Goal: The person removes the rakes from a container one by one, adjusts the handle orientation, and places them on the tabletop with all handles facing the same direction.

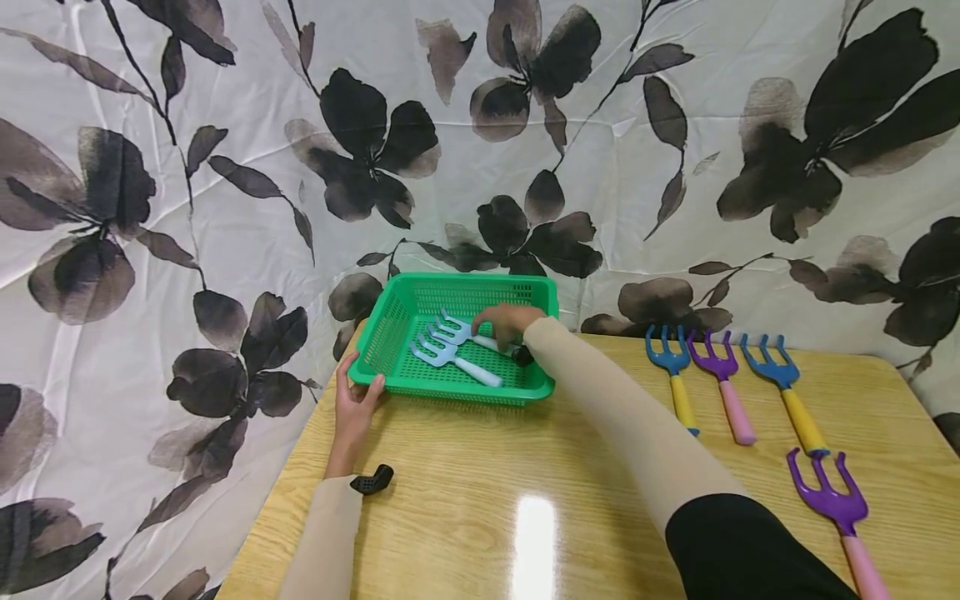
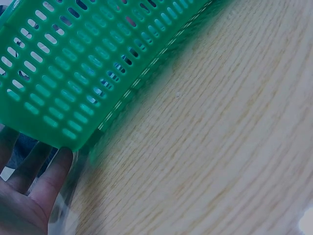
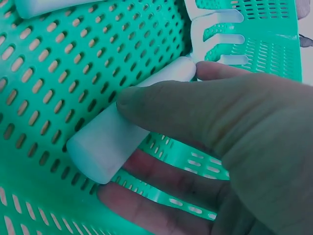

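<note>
A green plastic basket (image 1: 450, 387) with slotted walls stands at the table's back edge. My left hand (image 1: 356, 404) holds its front left corner, thumb at the rim; in the left wrist view the fingertips (image 2: 61, 159) touch the slotted side. Inside the basket, light blue hand rakes (image 1: 437, 354) lie overlapping, tines toward the back left. My right hand (image 1: 510, 323) reaches in and grips the whitish-blue handle (image 3: 105, 144) of one, thumb on top and fingers beneath. Another pale handle (image 3: 54, 6) lies beside it in the right wrist view.
On the right of the wooden table (image 1: 442, 483) lie a small blue rake with yellow handle (image 1: 681, 400), a purple rake with pink handle (image 1: 735, 408), a larger blue-and-yellow rake (image 1: 802, 417), and a nearer purple-and-pink rake (image 1: 840, 508). A floral cloth (image 1: 637, 208) hangs behind.
</note>
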Demonstrator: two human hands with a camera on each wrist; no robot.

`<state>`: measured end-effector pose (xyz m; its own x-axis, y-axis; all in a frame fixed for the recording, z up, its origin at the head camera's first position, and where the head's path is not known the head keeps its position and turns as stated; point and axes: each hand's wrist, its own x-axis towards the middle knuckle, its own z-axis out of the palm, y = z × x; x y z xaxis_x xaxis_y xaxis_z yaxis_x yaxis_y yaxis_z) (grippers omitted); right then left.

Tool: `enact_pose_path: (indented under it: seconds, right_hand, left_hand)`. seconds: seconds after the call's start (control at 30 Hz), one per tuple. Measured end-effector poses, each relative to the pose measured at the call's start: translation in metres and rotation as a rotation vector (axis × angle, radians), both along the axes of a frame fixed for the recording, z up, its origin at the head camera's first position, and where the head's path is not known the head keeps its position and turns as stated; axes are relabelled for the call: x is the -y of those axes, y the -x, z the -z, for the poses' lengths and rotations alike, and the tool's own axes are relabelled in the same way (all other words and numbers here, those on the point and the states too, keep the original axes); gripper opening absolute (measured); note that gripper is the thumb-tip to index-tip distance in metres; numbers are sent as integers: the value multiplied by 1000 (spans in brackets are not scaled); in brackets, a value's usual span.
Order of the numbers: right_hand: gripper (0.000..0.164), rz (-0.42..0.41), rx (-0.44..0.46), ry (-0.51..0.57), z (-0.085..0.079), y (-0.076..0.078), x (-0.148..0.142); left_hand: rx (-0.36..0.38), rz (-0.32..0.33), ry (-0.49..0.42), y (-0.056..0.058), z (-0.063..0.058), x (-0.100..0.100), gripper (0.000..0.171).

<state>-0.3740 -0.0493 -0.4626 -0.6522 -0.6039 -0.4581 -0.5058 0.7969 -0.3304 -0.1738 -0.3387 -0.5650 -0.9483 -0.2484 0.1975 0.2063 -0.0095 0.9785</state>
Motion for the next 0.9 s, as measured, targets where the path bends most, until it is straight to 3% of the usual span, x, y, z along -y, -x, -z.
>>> enact_pose_path:
  seconds: [0.37,0.53,0.67,0.9]
  right_hand:
    - [67,18,27,34,-2,0,-10]
    - [63,10,92,116,-13,-2,-15]
    - [62,-25,137,223,-26,-6,-19]
    - [63,-62,168,345,-46,-19,-32]
  left_hand:
    - [9,19,-24,2,0,-5,72]
    - [32,36,-37,-2,-5,-5,74]
    - [39,43,-23,-9,-16,-7,76]
    - [46,38,-21,-16,-28,-11,76]
